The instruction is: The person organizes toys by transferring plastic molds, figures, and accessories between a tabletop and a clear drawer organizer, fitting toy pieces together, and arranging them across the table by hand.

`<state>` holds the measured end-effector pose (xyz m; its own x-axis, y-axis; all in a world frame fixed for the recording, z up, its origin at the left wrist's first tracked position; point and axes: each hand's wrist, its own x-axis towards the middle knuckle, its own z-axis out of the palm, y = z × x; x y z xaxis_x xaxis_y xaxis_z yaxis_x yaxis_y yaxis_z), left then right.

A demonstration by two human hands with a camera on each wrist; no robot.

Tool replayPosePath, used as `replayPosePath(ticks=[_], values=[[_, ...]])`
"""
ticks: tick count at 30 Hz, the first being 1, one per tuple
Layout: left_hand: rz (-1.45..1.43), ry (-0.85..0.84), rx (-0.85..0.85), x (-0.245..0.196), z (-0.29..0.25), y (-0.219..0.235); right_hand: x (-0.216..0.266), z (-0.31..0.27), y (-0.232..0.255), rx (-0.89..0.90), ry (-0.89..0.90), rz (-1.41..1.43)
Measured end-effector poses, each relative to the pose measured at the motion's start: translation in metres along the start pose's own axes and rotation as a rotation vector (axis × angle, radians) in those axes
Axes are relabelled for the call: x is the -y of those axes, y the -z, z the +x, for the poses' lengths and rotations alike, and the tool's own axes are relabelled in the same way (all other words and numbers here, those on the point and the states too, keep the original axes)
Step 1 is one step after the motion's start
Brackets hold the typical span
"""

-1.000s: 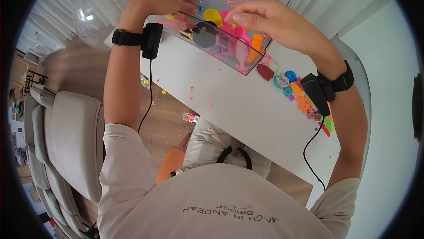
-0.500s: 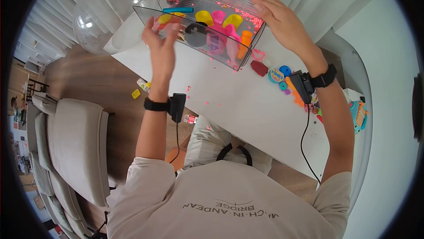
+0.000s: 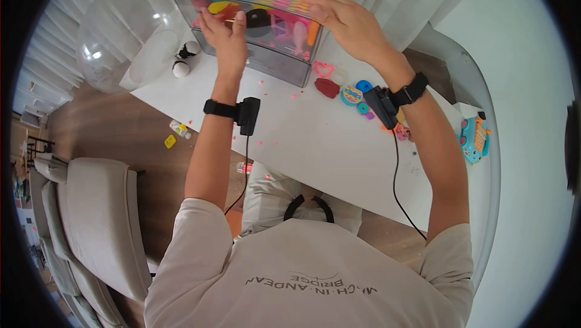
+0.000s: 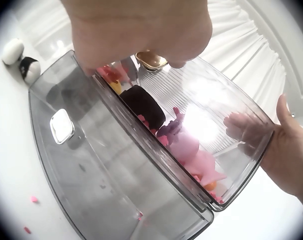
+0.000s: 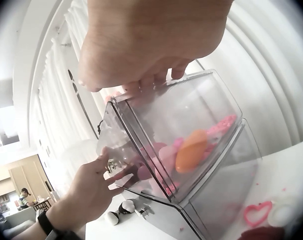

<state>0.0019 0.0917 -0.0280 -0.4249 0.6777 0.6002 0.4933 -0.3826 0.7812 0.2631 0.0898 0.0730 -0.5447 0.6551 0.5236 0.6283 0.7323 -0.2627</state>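
Note:
A clear plastic two-tier drawer box [image 3: 281,64] stands on the white table [image 3: 315,146]. Its upper drawer sits in under the ribbed top and holds pink, yellow and black toy pieces, with an orange piece [image 5: 191,151] at the right side. My left hand [image 3: 227,43] touches that drawer's front with extended fingers, close by the gold handle [image 4: 152,60]. Fingers straight, my right hand [image 3: 351,28] rests on the box's top right edge. The lower drawer [image 4: 106,165] has a silver handle [image 4: 62,126].
Right of the box lie a pink heart cutter [image 3: 324,70], a dark red piece [image 3: 327,88] and several colourful toys. A large clear balloon [image 3: 121,37] stands left, beside small black-and-white objects [image 3: 181,69]. A turquoise toy [image 3: 474,140] sits far right. Pink crumbs dot the table.
My left hand has come down from above the drawer's contents to its front, and the pulled-out drawer has gone back in. My right hand has moved from over the drawer to the box top.

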Motion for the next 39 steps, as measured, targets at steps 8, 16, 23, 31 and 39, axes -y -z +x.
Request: replayPosePath(ticks=[8, 16, 23, 31, 39], values=[[0.007, 0.109, 0.067, -0.016, -0.022, 0.016, 0.000, -0.009, 0.007, -0.025, 0.058, 0.281], [-0.507, 0.606, -0.009, -0.005, -0.073, -0.001, -0.046, -0.120, 0.001, -0.328, -0.556, 0.485], [-0.378, 0.728, -0.100, 0.026, -0.086, -0.006, -0.030, -0.152, -0.029, -0.306, -0.530, 0.588], [-0.638, 0.828, -0.118, 0.034, -0.082, 0.012, 0.005, -0.105, -0.089, -0.083, -0.323, 0.514], [-0.648, 0.827, -0.182, 0.036, -0.102, 0.050, 0.003, -0.112, -0.089, 0.010, -0.327, 0.358]])
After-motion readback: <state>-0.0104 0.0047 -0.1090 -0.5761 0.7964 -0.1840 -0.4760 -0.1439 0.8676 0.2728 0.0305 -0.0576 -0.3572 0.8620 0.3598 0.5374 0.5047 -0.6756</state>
